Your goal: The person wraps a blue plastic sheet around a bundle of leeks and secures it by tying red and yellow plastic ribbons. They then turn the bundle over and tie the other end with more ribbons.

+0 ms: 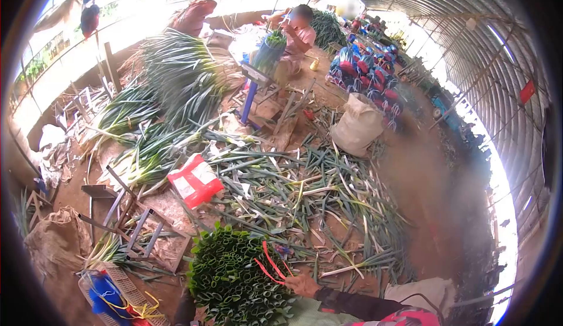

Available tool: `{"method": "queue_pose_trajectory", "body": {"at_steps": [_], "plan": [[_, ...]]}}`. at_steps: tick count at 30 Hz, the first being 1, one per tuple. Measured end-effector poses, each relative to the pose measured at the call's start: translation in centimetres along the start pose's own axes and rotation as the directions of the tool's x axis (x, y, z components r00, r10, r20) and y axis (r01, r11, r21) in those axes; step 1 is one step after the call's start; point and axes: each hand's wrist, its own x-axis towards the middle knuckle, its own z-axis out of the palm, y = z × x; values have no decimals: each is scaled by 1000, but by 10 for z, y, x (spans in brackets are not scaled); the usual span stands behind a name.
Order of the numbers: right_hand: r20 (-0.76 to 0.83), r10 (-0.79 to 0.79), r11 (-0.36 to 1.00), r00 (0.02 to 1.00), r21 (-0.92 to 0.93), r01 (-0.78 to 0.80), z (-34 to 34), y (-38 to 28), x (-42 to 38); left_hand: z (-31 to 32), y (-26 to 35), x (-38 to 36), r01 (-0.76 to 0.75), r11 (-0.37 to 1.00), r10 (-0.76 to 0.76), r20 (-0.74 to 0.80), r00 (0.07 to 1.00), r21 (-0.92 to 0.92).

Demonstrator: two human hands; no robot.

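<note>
A large bundle of green onions [234, 270] stands in front of me, its cut hollow green ends facing up. At the bundle's right edge is my right hand [302, 285], its fingers closed on red tie strips [272, 264] that stick up and arc over the green ends. A dark sleeve [185, 308] comes up at the bundle's left side. My left hand at its end is hidden by the bundle, so its fingers do not show.
Loose onion leaves [328, 191] litter the ground ahead, with a red-and-white bag [195, 180] among them. Uncut onions [182, 74] are piled at the left. Metal frames [143, 232], a plastic basket [123, 285], a sack [356, 125] and a seated person [298, 36] are around.
</note>
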Motion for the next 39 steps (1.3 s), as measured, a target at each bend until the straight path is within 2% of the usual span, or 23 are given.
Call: {"method": "queue_pose_trajectory", "body": {"at_steps": [3,5,8,11,14,15,18,22,23,29,32,33,35,37,39], "plan": [[61,62,993,996,-107,-55,-2,-26,-12,4,-21,-14,19,999,-21,-29,999,-49],[113,172,972,979,-181,-150,-4,-41,-11,7,-32,-20,16,997,-20,-45,999,-75],[-126,-97,990,987,-113,83,11,-43,-18,17,-46,-34,12,990,-21,-71,997,-138],[-12,-71,957,997,-284,65,5,-48,-17,26,-56,-42,14,984,-31,-90,995,-178],[-134,-244,920,961,-345,186,13,-39,-20,34,-70,-48,-2,978,-19,-97,995,-209],[-21,-330,808,944,-523,271,10,-42,-19,36,-77,-53,-3,976,-20,-102,995,-217],[-137,-232,926,963,-333,176,17,-47,-14,42,-84,-60,-5,972,-22,-114,993,-234],[-128,-275,878,953,-438,194,21,-59,-14,50,-86,-61,24,963,-57,-118,991,-270],[-119,-211,914,970,-375,153,20,-62,-16,50,-87,-61,22,964,-55,-116,992,-266],[-129,-259,905,957,-378,194,13,-64,-16,54,-88,-62,59,963,-92,-113,989,-264],[-241,-221,969,945,-165,184,6,-38,-23,55,-90,-67,78,963,-111,-118,987,-258],[-233,-64,998,970,-38,57,-2,-44,-31,54,-91,-69,82,966,-114,-118,986,-245],[-136,232,959,963,195,-204,-31,-78,-42,53,-100,-80,95,967,-128,-127,984,-235],[-310,-117,989,943,-124,82,-46,-111,-69,43,-128,-94,87,982,-107,-112,988,-167],[-224,4,1000,975,-2,-5,-58,-149,-100,20,-177,-127,28,999,-26,-52,998,32]]}}
